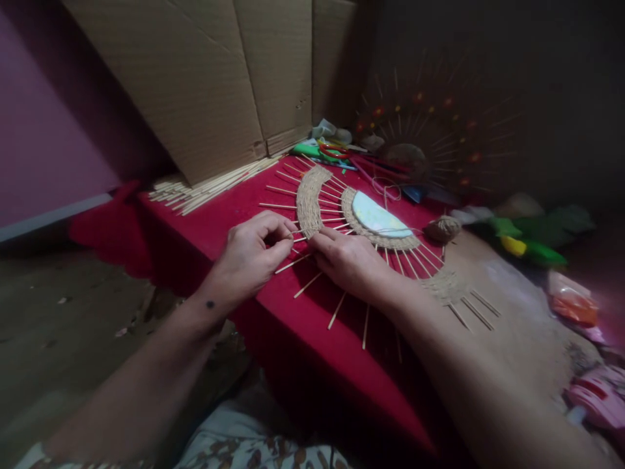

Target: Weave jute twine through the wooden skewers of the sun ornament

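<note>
A half-round weaving has thin wooden sticks (286, 206) fanning out through an outer band of woven twine (308, 198) and an inner woven band (349, 205). At its centre sits a pale blue half-disc (375, 215). My left hand (256, 251) is closed in a pinch at the outer end of one stick; whether twine is also between those fingers cannot be told. My right hand (349, 260) grips the lower end of the outer band, its fingertips partly hiding the sticks there. Beyond my right wrist, another stretch of the band (444, 286) shows. A ball of twine (443, 228) lies right of the half-disc.
Loose sticks (215, 185) lie by a large cardboard sheet (209, 78). Red-handled scissors (334, 151) rest behind the weaving on the red cloth (312, 312). A dim, decorated stick fan (420, 137) stands at the back. A pink object (598, 397) is at right.
</note>
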A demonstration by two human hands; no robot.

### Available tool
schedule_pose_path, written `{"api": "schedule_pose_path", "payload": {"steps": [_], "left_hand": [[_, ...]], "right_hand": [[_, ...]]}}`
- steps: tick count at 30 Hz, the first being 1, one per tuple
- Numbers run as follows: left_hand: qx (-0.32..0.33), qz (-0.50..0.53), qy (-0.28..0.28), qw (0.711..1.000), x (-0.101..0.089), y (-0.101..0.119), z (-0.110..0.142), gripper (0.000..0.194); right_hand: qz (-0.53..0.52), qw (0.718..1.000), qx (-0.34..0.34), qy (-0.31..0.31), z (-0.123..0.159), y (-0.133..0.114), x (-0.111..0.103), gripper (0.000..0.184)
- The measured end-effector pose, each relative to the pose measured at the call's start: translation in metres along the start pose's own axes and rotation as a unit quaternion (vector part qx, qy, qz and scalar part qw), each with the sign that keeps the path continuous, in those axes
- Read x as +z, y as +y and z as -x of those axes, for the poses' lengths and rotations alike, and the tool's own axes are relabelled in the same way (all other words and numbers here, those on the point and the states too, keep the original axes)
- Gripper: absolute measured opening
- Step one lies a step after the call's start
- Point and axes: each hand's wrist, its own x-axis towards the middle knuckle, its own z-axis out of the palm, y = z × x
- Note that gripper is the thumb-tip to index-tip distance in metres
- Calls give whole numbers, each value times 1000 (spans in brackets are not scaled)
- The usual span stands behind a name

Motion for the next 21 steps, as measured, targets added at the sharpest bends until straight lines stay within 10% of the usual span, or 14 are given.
{"api": "schedule_pose_path", "payload": {"steps": [15,21], "left_hand": [[-108,73,-17,991,0,8,-3,9],[-130,89,-15,987,-1,8,-7,10]], "right_hand": [[-428,894,106,83,2,16,5,11],[-285,955,19,78,1,14,10,6]]}}
